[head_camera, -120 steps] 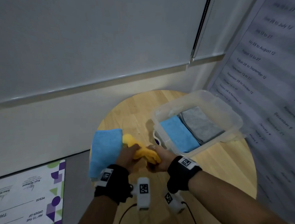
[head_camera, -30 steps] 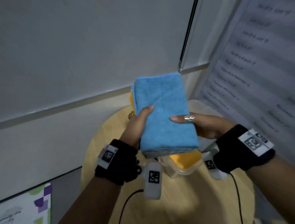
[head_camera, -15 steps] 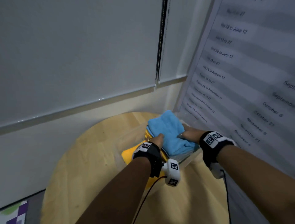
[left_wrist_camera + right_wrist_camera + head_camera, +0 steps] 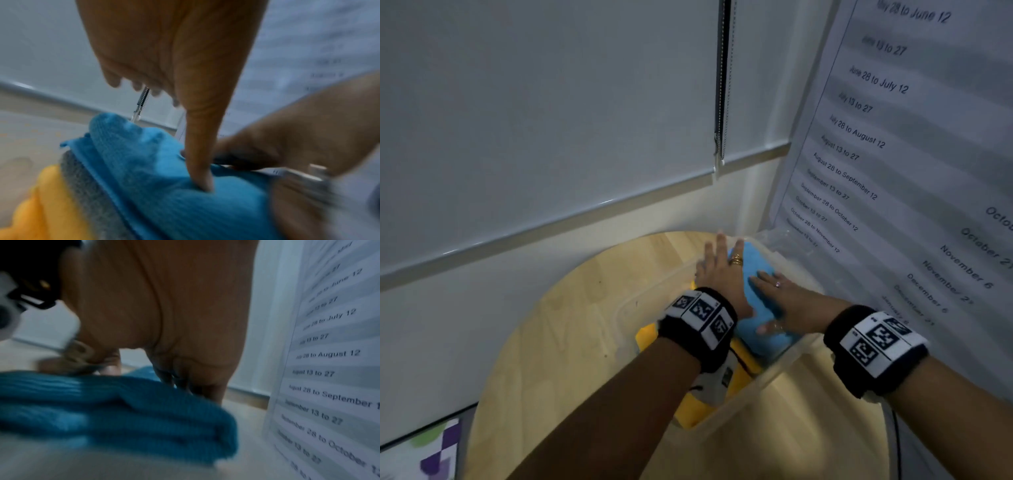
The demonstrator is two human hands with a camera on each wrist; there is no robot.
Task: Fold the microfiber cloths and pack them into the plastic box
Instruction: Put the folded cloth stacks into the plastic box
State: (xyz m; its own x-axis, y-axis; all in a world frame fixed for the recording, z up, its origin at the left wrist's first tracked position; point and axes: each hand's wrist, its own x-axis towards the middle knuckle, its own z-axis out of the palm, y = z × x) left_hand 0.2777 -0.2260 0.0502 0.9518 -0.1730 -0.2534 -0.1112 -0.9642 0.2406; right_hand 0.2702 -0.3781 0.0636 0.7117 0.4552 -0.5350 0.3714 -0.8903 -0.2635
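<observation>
A stack of folded cloths lies in the clear plastic box (image 4: 774, 371) on the round wooden table (image 4: 558, 342). The blue cloth (image 4: 753, 260) is on top, with a grey cloth (image 4: 82, 178) under it and a yellow cloth (image 4: 647, 337) at the bottom, sticking out toward me. My left hand (image 4: 717, 270) lies flat with spread fingers on the blue cloth's left side. In the left wrist view its thumb (image 4: 200, 170) presses into the blue cloth (image 4: 144, 162). My right hand (image 4: 787, 298) rests flat on the cloth's right side. The blue cloth (image 4: 123, 410) shows folded in layers.
A large printed sheet of date ranges (image 4: 893, 154) hangs close on the right, touching the box's far side. A blind cord (image 4: 722, 78) hangs by the wall behind. A colourful printed board (image 4: 431, 455) sits at the lower left, beyond the table edge.
A second ago both hands held the stacked cloths in the air. They lowered the stack into the box, and both hands have since flattened on top of it.
</observation>
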